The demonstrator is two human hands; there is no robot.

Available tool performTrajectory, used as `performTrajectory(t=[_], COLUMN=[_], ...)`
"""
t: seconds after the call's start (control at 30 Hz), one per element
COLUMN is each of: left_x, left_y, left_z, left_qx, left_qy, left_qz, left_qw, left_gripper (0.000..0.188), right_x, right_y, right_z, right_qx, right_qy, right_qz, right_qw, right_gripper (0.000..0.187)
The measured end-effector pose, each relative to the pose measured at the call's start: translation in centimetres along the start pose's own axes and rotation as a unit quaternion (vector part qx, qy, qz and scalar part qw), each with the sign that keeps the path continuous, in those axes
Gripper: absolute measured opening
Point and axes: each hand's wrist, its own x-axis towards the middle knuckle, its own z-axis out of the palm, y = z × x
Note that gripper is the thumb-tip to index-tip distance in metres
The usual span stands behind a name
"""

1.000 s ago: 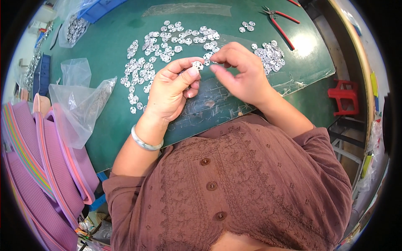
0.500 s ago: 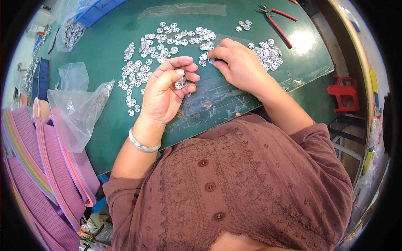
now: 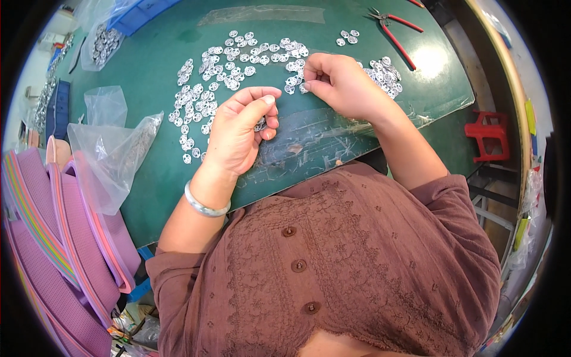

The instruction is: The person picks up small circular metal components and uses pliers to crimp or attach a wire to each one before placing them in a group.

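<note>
My left hand (image 3: 241, 128) is raised over the green table (image 3: 285, 169), its fingers curled and its thumb near the index fingertip. Small openwork silver discs (image 3: 260, 125) show partly between its thumb and lower fingers. My right hand (image 3: 351, 86) is beside the right end of the loose silver discs (image 3: 292, 81), with its fingers bent in and thumb below them. A single disc (image 3: 304, 88) lies at the thumb's tip; whether the fingers pinch anything is hidden. Many more discs (image 3: 193, 101) are spread in an arc beyond and left of my left hand.
A pile of discs (image 3: 383, 74) sits right of my right hand, with a small group (image 3: 348, 37) farther back. Red-handled pliers (image 3: 397, 44) lie at the far right. Clear plastic bags (image 3: 113, 149), a blue bin (image 3: 140, 15) and purple baskets (image 3: 89, 238) are leftward. A red stool (image 3: 489, 135) stands rightward.
My right hand has shifted slightly right, its fingers drawing back from the discs. My left fingers have curled in further, covering more of the discs they hold.
</note>
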Motion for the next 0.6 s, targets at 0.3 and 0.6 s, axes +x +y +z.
performTrajectory(t=[0.3, 0.6], left_x=[-0.4, -0.5], left_y=[0.2, -0.1], left_z=[0.3, 0.4], left_qx=[0.021, 0.013], left_qy=[-0.025, -0.017], left_qz=[-0.052, 0.045], left_qw=[0.998, 0.999], left_gripper=[0.015, 0.014], right_x=[-1.1, -1.5], right_y=[-1.2, -1.6], right_z=[2.2, 2.8], right_qx=[0.112, -0.015], right_qy=[0.142, 0.196], right_qz=[-0.203, -0.328], right_qw=[0.962, 0.924], right_gripper=[0.021, 0.021])
